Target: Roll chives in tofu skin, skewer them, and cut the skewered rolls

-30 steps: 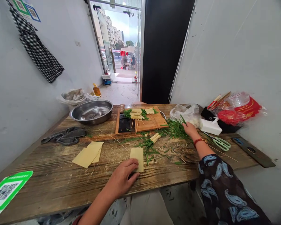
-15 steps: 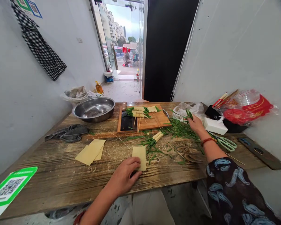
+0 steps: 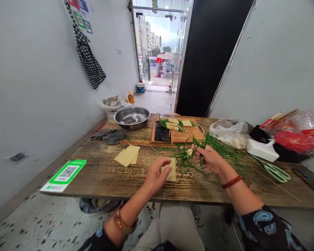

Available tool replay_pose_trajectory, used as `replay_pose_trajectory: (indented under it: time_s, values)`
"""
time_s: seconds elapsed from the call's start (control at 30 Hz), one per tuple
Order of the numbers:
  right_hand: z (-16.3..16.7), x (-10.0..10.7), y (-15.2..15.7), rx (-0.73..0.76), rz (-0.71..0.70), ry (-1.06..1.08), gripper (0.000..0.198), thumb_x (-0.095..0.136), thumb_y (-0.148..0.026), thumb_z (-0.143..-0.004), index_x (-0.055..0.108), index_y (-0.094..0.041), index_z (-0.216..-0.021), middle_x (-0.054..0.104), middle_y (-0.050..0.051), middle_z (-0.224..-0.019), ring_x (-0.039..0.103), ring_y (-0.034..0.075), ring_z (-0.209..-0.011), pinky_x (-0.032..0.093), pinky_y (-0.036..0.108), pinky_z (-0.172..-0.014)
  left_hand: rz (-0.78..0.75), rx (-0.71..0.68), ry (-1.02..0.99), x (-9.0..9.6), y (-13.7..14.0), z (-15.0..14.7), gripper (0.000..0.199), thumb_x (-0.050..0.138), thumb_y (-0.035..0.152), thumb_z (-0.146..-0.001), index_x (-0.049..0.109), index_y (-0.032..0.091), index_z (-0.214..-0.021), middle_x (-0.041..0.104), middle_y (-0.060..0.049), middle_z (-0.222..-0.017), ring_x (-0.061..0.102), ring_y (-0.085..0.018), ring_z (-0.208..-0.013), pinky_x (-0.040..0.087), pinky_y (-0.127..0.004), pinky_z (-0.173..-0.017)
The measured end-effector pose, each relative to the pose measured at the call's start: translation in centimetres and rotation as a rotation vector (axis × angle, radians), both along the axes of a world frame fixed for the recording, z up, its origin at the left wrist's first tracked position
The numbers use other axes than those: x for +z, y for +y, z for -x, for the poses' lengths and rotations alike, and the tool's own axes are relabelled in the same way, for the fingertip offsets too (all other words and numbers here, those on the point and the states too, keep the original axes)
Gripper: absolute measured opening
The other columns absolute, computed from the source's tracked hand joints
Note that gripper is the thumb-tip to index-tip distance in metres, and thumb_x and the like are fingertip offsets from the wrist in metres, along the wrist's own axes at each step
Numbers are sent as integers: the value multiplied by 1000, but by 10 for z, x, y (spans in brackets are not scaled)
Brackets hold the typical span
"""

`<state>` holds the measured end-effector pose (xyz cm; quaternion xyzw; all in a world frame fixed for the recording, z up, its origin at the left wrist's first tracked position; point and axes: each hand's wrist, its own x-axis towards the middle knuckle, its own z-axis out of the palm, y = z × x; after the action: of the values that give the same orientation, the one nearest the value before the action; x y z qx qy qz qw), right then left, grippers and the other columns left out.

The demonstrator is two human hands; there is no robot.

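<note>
Our right hand has come in from the pile gripping greens, while our left hand, loosely open, partly covers 1 flat, unfilled sheet on the surface, with skewered rolls done on the board and spare sheets unrolled.

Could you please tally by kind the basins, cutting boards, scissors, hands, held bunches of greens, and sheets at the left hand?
Basin: 1
Cutting board: 1
Scissors: 1
Hands: 2 (left hand, right hand)
Held bunch of greens: 1
Sheet at the left hand: 1
Total: 7
</note>
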<state>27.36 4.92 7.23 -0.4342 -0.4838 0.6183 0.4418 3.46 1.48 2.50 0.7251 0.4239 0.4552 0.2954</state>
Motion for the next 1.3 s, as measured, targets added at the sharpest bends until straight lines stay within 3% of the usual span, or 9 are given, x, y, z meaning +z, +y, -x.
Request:
replay_pose_trajectory:
  time_s: [0.17,0.33,0.43,0.53,0.77,0.87,0.97,1.17,1.3]
  values:
    - [51,12,-5,87,-50,39,36,67,-53,-72,57,-21,-86,39,-7,-59,33,7,-49,32,20,-47,231,-197,-325,12,13,-21,48,71,30,-74,57,19,-119,61,-12,-119,55,-25,-113,40,-41,-99]
    - [75,-3,7,68,-303,-279,27,55,-47,-80,53,-21,-78,45,-5,-61,40,10,-53,32,22,-48,463,-319,-760,8,18,-27,57,76,35,-71,56,17,-121,62,-11,-118,56,-24,-112,38,-39,-102]
    - [85,-18,10,-8,-531,-575,11,48,-31,-84,54,-21,-81,56,1,-72,52,16,-67,41,28,-63,475,-281,-874,7,14,-31,63,82,33,-64,56,18,-119,58,-11,-126,50,-25,-121,34,-38,-106]
    - [101,-32,3,-66,-622,-759,17,42,-21,-87,54,-22,-98,63,7,-89,59,21,-82,44,33,-73,480,-169,-968,6,11,-37,51,75,38,-71,57,20,-115,60,-8,-124,50,-22,-121,35,-35,-106]
    - [128,-44,-14,10,-816,-646,46,41,-12,-85,46,-22,-129,52,11,-131,44,23,-126,36,44,-105,474,-3,-1051,7,22,-24,27,67,33,-78,61,15,-96,68,-7,-104,61,-19,-105,42,-32,-97]
    - [118,-41,-14,73,-796,-588,46,49,-16,-84,51,-24,-129,55,9,-130,47,23,-124,37,44,-105,515,43,-1105,10,31,-11,19,65,31,-80,57,14,-86,69,-6,-89,65,-17,-89,48,-32,-86]
    - [88,-40,-9,118,-687,-584,30,48,-24,-88,65,-22,-113,68,7,-110,62,21,-101,47,39,-90,572,120,-1151,14,37,7,16,61,29,-85,51,16,-83,62,1,-68,63,-11,-64,51,-26,-66]
    - [18,-56,3,60,-644,-929,26,50,-22,-87,70,-19,-103,69,8,-91,61,20,-85,47,34,-80,644,162,-1166,8,40,46,19,58,30,-88,48,17,-80,29,12,-48,24,-2,-33,18,-14,-33]
    - [12,-68,-5,150,-737,-1126,29,56,-21,-85,66,-19,-112,62,8,-93,57,20,-86,45,32,-78,615,185,-1096,3,38,53,26,66,37,-81,50,16,-82,26,13,-48,21,-1,-34,16,-13,-33]
